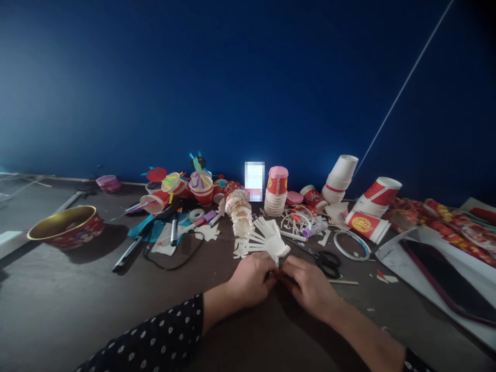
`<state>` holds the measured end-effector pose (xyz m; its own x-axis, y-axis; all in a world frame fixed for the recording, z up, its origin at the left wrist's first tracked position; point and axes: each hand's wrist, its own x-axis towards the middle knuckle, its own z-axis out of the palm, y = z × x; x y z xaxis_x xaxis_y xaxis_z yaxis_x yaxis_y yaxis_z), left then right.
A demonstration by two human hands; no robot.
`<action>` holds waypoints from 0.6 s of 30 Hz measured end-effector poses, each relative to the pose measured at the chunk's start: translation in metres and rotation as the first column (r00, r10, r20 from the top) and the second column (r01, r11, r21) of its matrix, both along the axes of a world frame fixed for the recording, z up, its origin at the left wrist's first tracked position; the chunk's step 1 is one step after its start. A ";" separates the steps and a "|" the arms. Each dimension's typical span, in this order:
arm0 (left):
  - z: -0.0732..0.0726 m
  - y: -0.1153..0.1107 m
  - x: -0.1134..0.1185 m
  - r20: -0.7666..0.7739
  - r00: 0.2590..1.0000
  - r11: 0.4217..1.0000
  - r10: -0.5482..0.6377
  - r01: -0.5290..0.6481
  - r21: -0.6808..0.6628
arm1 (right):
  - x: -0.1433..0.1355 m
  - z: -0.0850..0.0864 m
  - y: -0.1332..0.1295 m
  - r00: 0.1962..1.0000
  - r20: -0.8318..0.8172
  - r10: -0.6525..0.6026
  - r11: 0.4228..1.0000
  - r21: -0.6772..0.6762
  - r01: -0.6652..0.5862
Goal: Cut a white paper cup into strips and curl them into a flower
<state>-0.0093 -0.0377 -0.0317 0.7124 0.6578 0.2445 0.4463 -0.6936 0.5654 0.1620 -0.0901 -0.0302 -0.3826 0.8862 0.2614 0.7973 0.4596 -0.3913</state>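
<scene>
Left hand [251, 279] and right hand [310, 287] sit close together, fingers [293, 273] curled, forearms [358, 324] slanting inward

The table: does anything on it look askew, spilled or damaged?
Yes, on the right: a red-and-white paper cup lies on its side, and the cup stack behind it leans, unlike the upright pink-topped stack. Small paper scraps litter the table.

A gold-rimmed red bowl [79, 232] stands at left on the counter [77, 305], a pink container [108, 184] beyond it; a dark phone [449, 276] lies at right; the far wall [194, 77] is blue.
</scene>
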 end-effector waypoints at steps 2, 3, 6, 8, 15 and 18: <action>0.001 -0.001 0.001 -0.013 1.000 1.000 0.009 -0.009 0.004 | 0.000 0.000 0.000 1.000 0.002 -0.009 1.000 -0.005 0.009; 0.001 -0.001 0.001 -0.020 1.000 1.000 0.014 -0.014 0.011 | 0.000 0.000 -0.001 1.000 0.006 -0.014 1.000 -0.009 0.014; 0.000 -0.002 0.002 -0.031 0.999 0.999 0.022 -0.021 0.037 | 0.001 0.002 -0.001 1.000 0.016 -0.015 1.000 -0.024 0.016; -0.002 -0.002 0.003 -0.028 0.999 0.999 0.018 -0.016 0.050 | 0.002 0.003 -0.002 1.000 0.028 -0.007 1.000 -0.021 0.007; -0.002 -0.003 0.003 -0.061 0.997 0.995 0.038 -0.032 0.096 | 0.001 0.005 -0.006 0.989 0.147 0.025 0.998 0.046 -0.032; -0.002 -0.003 0.004 -0.073 0.996 0.993 0.047 -0.039 0.111 | -0.001 0.007 -0.007 0.979 0.203 0.025 0.998 0.057 -0.037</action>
<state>-0.0056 -0.0407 -0.0339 0.7032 0.6605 0.2630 0.5156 -0.7285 0.4510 0.1615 -0.0973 -0.0236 -0.4600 0.8581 0.2282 0.8422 0.5030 -0.1941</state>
